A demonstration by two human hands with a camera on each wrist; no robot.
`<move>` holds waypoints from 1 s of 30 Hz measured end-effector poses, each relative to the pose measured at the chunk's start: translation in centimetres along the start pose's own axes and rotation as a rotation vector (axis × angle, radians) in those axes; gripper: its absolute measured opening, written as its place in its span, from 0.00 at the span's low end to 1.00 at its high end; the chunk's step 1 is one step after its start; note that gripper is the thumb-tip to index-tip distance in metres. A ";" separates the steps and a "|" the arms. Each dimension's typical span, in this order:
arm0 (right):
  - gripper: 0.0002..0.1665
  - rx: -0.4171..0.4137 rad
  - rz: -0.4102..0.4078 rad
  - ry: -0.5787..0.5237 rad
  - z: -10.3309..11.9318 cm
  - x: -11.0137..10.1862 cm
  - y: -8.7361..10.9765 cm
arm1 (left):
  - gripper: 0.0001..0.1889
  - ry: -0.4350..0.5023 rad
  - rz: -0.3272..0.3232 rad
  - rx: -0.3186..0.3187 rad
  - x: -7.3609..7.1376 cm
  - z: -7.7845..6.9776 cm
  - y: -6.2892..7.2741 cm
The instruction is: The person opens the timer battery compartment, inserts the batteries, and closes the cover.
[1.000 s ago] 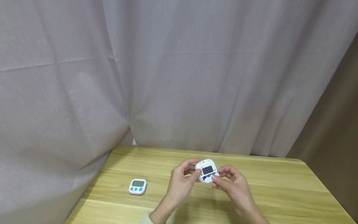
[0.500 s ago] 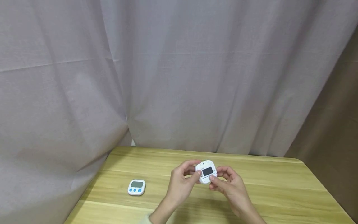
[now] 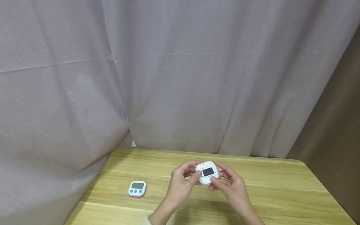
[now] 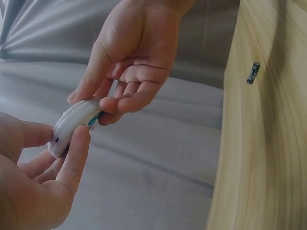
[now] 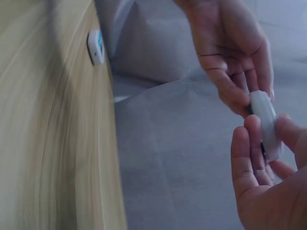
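A white digital timer [image 3: 208,171] is held up over the table between both hands, its back with a dark rectangle facing the head camera. My left hand [image 3: 181,179] grips its left side, thumb on the back and fingers behind. My right hand [image 3: 234,185] holds the right side, with the thumb on the battery cover [image 3: 207,180] along the lower edge and the index finger at the upper right rim. The cover lies over the battery slot. In the left wrist view the timer [image 4: 74,122] is edge-on, its button side turned away from the thumbs.
A second white timer [image 3: 137,188] with blue buttons lies face up on the wooden table [image 3: 281,193], left of the hands. The left wrist view shows a small dark battery [image 4: 253,73] on the table. A grey curtain [image 3: 180,78] hangs behind the table.
A dark battery showed in the open slot at first; the cover has since come down over it. My right index finger has moved up to the timer's upper rim.
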State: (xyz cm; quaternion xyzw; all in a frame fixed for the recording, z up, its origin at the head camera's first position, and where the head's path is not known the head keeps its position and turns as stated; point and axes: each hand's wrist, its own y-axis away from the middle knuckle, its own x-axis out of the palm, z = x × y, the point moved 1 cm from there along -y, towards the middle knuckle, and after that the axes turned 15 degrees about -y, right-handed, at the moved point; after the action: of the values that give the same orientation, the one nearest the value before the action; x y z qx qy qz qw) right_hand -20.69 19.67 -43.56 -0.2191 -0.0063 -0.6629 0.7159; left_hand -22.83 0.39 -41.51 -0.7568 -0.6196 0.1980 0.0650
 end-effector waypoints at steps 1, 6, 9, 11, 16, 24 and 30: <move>0.37 -0.033 0.018 0.023 0.0 0.0 0.0 | 0.16 0.008 0.006 -0.004 0.0 0.0 0.0; 0.37 -0.139 0.093 0.147 0.1 -0.1 0.3 | 0.16 0.016 0.041 -0.012 -0.3 -0.2 0.0; 0.39 -0.147 0.123 0.216 0.4 -0.3 0.4 | 0.16 0.004 0.061 -0.007 -0.5 -0.2 0.0; 0.39 -0.136 0.139 0.251 0.7 -0.4 0.4 | 0.16 -0.001 0.074 -0.004 -0.5 -0.1 0.0; 0.38 -0.109 0.176 0.272 1.1 -0.4 0.3 | 0.16 -0.020 0.128 0.020 -0.8 0.0 0.0; 0.37 -0.124 0.220 0.183 1.5 -0.8 0.3 | 0.33 -0.104 0.288 0.135 -1.7 -0.2 0.2; 0.36 -0.141 0.249 0.149 1.5 -0.8 0.3 | 0.36 -0.123 0.297 0.157 -1.6 -0.1 0.2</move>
State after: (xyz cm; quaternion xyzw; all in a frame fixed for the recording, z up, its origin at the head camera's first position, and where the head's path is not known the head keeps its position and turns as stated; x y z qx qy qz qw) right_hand -20.11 20.92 -42.52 -0.2181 0.1205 -0.5822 0.7739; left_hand -22.80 -1.18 -41.11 -0.8191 -0.4862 0.2992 0.0561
